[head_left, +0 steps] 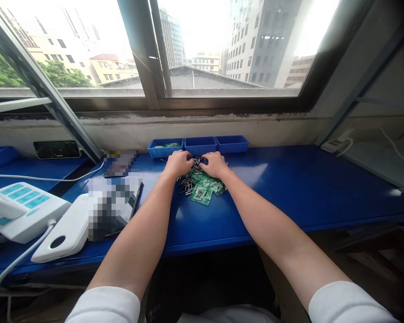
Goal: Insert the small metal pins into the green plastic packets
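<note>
Both arms reach forward to a pile on the blue table (215,229). My left hand (179,163) curls over the left back of the pile, and my right hand (216,165) curls over its right back. Small dark and silvery metal pins (186,184) lie between and below the hands. Green-tinted clear packets (202,193) with slim pieces inside lie in front of them. The fingertips point inward at the pins; what they grip, if anything, is too small to tell.
Three blue bins stand behind the hands; the left bin (165,147) holds greenish packets. A white power bank (62,231), a power strip (23,208) and a blurred item are at left. A phone (57,150) leans near the wall.
</note>
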`<state>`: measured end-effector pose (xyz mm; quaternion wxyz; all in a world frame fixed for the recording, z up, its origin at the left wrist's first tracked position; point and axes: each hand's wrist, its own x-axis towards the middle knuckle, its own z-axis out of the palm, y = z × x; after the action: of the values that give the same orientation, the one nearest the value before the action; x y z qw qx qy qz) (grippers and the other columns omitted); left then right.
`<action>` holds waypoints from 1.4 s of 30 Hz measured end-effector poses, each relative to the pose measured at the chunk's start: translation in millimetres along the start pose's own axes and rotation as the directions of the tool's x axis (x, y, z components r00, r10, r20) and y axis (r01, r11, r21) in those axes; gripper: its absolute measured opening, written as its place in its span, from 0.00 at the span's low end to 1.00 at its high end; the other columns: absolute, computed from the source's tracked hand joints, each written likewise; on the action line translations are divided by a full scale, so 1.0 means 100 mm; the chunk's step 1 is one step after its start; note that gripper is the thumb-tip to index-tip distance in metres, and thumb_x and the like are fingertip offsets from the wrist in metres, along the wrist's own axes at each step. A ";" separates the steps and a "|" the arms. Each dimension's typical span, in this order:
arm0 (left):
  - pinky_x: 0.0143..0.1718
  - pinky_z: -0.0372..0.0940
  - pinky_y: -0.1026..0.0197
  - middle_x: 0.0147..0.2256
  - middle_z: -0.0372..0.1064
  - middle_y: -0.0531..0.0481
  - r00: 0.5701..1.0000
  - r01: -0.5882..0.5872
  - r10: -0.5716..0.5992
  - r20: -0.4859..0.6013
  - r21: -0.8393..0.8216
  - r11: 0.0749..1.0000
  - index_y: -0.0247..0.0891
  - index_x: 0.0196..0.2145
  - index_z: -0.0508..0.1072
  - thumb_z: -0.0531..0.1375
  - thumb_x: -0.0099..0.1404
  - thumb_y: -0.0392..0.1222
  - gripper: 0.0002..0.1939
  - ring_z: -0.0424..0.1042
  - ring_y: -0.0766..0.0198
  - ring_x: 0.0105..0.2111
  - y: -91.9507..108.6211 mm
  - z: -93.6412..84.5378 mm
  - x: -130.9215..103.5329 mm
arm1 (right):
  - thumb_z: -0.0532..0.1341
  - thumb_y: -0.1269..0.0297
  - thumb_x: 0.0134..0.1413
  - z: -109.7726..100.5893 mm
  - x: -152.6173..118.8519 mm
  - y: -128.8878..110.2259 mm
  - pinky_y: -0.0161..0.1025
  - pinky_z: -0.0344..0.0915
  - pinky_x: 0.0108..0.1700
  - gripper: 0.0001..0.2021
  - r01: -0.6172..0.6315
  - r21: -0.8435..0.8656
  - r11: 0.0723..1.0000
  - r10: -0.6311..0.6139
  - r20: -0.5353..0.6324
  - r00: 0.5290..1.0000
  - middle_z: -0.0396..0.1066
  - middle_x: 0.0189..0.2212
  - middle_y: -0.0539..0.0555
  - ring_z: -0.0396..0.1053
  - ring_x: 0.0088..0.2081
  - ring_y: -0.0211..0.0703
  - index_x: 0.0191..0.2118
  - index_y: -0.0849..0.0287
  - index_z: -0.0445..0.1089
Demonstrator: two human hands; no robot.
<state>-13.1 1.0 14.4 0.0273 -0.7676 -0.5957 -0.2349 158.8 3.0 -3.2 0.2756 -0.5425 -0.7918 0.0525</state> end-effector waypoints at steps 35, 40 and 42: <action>0.34 0.66 0.60 0.27 0.74 0.48 0.981 0.066 -0.189 -0.035 -0.862 0.503 0.35 0.31 0.75 0.67 0.47 0.48 0.16 0.72 0.61 0.29 0.06 0.09 -0.01 | 0.58 0.62 0.55 -0.07 -0.04 -0.07 0.36 0.62 0.42 0.09 0.164 0.337 0.927 -0.146 -0.079 0.986 0.76 0.35 0.51 0.70 0.39 0.43 0.34 0.57 0.75; 0.31 0.64 0.62 0.24 0.72 0.50 0.979 0.078 -0.205 -0.002 -0.921 0.382 0.34 0.28 0.73 0.70 0.43 0.50 0.19 0.70 0.64 0.26 0.08 0.07 -0.01 | 0.56 0.60 0.56 -0.04 -0.01 -0.04 0.33 0.58 0.33 0.11 0.169 0.443 0.881 -0.111 -0.152 0.982 0.73 0.26 0.50 0.68 0.30 0.38 0.29 0.59 0.73; 0.31 0.63 0.62 0.24 0.72 0.49 0.981 0.094 -0.193 0.013 -0.905 0.414 0.34 0.27 0.73 0.69 0.44 0.53 0.20 0.69 0.64 0.26 0.08 0.05 -0.02 | 0.55 0.58 0.58 -0.06 -0.01 -0.05 0.33 0.57 0.32 0.15 0.137 0.466 0.874 -0.071 -0.157 0.985 0.71 0.24 0.49 0.66 0.28 0.37 0.26 0.60 0.71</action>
<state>-4.0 -1.8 10.7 -0.3798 -0.5974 -0.4387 -0.5536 158.0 -0.7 3.1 0.4553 -0.4172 -0.7625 0.1930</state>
